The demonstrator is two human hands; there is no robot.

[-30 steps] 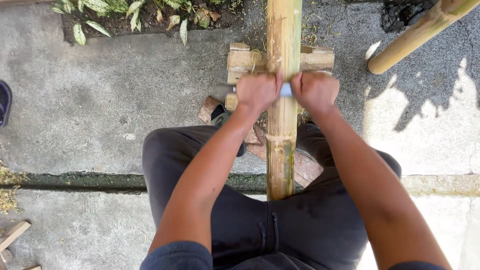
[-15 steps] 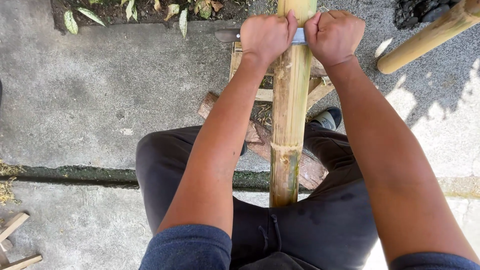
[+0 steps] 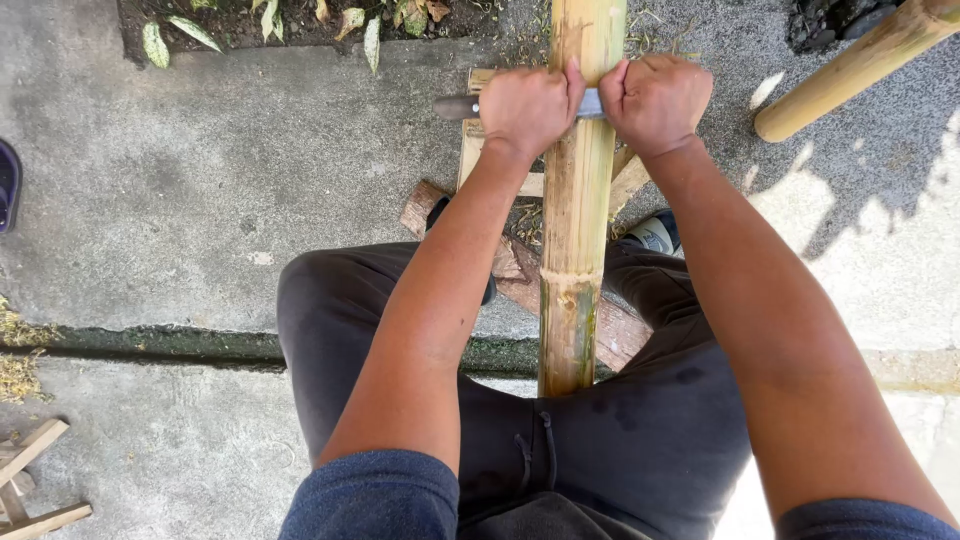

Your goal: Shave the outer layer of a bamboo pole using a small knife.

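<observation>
Head view. The left hand (image 3: 527,108) is closed into a full fist around the dark handle end of a blade (image 3: 590,103), whose butt sticks out to the left of the knuckles. The right hand (image 3: 655,100) is likewise fully clenched, on the other end of the blade, at the right side of the bamboo pole (image 3: 577,200). Only a short strip of pale metal shows between the two fists, lying crosswise on the pole's upper face; whether its edge bites into the surface cannot be told. Both thumbs press against the pole's sides.

Both forearms reach forward from the bottom of the picture, nearly straight, and converge on the pole. Blue sleeves (image 3: 375,495) end above the elbows.

The bamboo pole runs from between the person's thighs, clad in dark trousers (image 3: 600,440), up past the hands and out of the top edge. It is yellow for most of its length and green below a node near the knees. Under the pole lies a rough wooden frame (image 3: 478,140) with a log (image 3: 425,205) beside it, on the concrete ground (image 3: 200,200). A second bamboo pole (image 3: 860,65) lies slantwise at the upper right, well apart from the hands. A shoe (image 3: 655,235) shows just right of the main pole. Wood scraps (image 3: 30,480) lie at the lower left.
</observation>
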